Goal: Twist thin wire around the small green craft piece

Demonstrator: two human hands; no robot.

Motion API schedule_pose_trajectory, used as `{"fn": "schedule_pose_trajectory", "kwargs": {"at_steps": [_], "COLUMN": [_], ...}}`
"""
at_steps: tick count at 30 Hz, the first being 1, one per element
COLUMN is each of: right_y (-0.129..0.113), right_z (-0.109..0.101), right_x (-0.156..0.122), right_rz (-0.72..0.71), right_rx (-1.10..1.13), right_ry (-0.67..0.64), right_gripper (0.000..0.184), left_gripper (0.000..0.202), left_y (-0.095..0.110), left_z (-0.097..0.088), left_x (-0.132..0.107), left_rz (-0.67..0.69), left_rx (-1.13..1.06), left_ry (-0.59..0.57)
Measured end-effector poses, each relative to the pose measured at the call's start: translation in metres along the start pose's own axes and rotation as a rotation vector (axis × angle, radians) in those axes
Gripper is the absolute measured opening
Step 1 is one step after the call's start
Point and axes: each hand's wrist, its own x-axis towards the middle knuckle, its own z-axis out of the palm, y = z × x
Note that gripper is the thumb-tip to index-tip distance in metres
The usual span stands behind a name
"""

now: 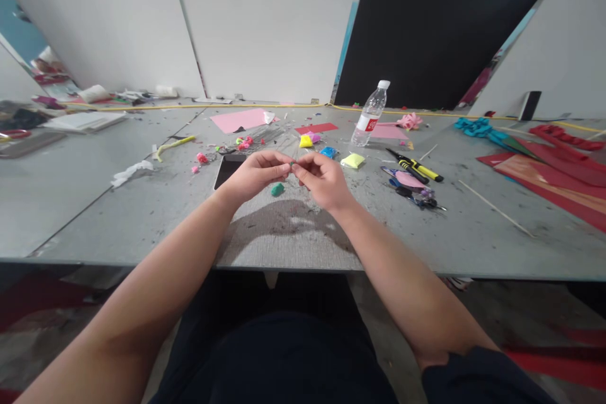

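My left hand [258, 173] and my right hand [322, 178] meet above the grey table [142, 227], fingertips pinched together on a tiny green bit of clay [290, 165] between them. A larger green lump of clay [277, 189] lies on the table just below my left hand. A black phone [228, 168] lies flat behind my left wrist. Small packs of clay lie just beyond my hands: yellow [305, 141], blue [328, 152] and pale yellow-green [353, 161].
A clear water bottle [370, 113] stands at the back. Scissors and a yellow-black cutter [414, 169] lie to the right. Pink paper [239, 119], pink clay bits [202, 158], red sheets [549, 177], thin wooden sticks [495, 207] and teal ribbon [478, 127] are scattered around.
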Motion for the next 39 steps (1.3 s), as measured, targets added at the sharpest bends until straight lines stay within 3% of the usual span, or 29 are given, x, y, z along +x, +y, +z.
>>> {"fn": "schedule_pose_trajectory", "kwargs": {"at_steps": [7, 14, 20, 25, 35, 39], "right_y": [0.002, 0.002, 0.001, 0.006, 0.022, 0.015], "right_z": [-0.001, -0.002, -0.004, -0.008, -0.008, -0.008], "right_x": [0.001, -0.001, 0.000, 0.002, 0.006, 0.006], "right_rz": [0.010, -0.100, -0.216, -0.154, 0.001, 0.055], "right_rx": [0.036, -0.108, -0.313, -0.345, -0.225, -0.304], "right_ry": [-0.013, 0.047, 0.060, 0.074, 0.163, 0.159], "right_gripper": [0.035, 0.027, 0.019, 0.017, 0.018, 0.010], "left_gripper": [0.033, 0.025, 0.024, 0.032, 0.042, 0.038], "left_y": [0.000, 0.001, 0.002, 0.002, 0.007, 0.011], "left_z": [0.002, 0.002, 0.002, 0.001, 0.007, 0.002], "left_x": [0.001, 0.000, 0.000, 0.001, -0.003, -0.002], "left_rz": [0.032, -0.061, -0.132, -0.160, -0.113, -0.030], "left_rx": [-0.007, -0.007, -0.024, 0.002, 0.241, 0.644], "left_ry": [0.008, 0.048, -0.056, -0.065, -0.045, 0.034]}}
